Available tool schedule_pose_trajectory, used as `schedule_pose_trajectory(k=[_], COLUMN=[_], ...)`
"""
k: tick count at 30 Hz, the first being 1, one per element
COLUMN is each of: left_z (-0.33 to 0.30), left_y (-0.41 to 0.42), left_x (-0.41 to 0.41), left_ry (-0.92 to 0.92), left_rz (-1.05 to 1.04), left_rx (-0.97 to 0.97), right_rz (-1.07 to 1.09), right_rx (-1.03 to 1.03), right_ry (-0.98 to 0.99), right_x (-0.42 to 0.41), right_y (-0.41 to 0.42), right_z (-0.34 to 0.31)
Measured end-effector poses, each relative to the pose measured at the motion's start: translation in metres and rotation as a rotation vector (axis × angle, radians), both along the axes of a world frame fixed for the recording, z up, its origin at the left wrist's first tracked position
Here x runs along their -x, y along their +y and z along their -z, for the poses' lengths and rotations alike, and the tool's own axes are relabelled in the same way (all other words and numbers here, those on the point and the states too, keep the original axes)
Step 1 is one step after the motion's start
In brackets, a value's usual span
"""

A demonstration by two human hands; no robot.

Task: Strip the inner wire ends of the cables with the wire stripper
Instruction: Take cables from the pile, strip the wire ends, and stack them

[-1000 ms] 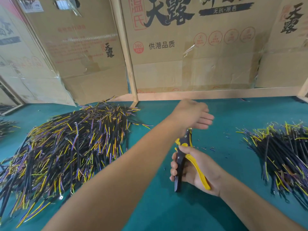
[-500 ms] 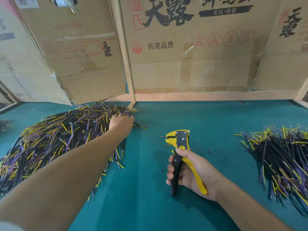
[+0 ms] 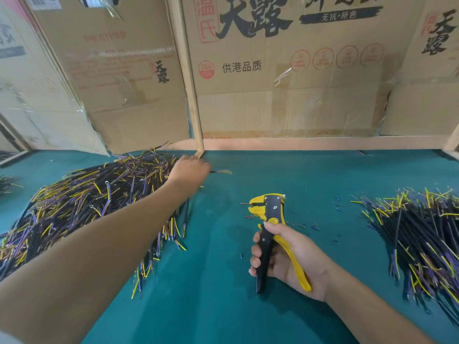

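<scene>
The left hand (image 3: 190, 170) is reaching over the far edge of the big cable pile (image 3: 82, 207), its fingers curling round one cable (image 3: 221, 171) whose blurred yellow end is sticking out just to the hand's right. The right hand (image 3: 290, 259) is gripping the handles of the yellow and black wire stripper (image 3: 269, 219), head pointing away, above the green table (image 3: 223, 306). A second pile of cables (image 3: 419, 234) is lying further right of that hand.
</scene>
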State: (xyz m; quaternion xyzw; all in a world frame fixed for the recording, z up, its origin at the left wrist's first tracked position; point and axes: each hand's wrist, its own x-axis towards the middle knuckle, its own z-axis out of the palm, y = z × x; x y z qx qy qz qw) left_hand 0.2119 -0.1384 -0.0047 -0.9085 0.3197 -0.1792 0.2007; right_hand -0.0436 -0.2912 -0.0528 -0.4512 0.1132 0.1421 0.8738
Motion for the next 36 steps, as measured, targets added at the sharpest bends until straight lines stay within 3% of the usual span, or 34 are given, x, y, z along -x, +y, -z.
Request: schedule_pose_trajectory(k=[4,6,12,14,19,24,27,32,36], left_z=[-0.025,-0.025,-0.004,0.003,0.012,0.028,0.025,0.027,0.047], left_y=[0.025,0.040,0.063,0.068,0.066,0.057,0.053,0.032,0.019], left_x=[0.036,0.064,0.101,0.098,0.099,0.104,0.109,0.135,0.144], left_ry=[0.043,0.002,-0.275,-0.223,0.100,0.347,0.478,0.641,0.851], left_rz=[0.174,0.250,0.329,0.288,0.162,0.070,0.121,0.240,0.251], left_rx=[0.840,1.101,1.329,1.394,1.775,1.800,1.816,1.602,1.665], right_rz=[-0.013,-0.015,-0.014,-0.019,-0.015,-0.016,-0.020,-0.018,-0.007], right_rx=[-0.007,-0.014,0.002,0.006,-0.007,-0.008,-0.012,-0.015,-0.008], right_ry=[-0.020,-0.022,-0.034,-0.031,-0.034,-0.036,-0.034,-0.028,-0.034], right_x=[0.000,0.000,0.000,0.000,-0.001,-0.001,-0.001,-0.001,-0.002], right_y=[0.000,0.000,-0.001,0.000,-0.001,-0.001,-0.001,-0.001,-0.002], right_z=[0.000,0.000,0.000,0.000,0.001,0.001,0.003,0.002,0.004])
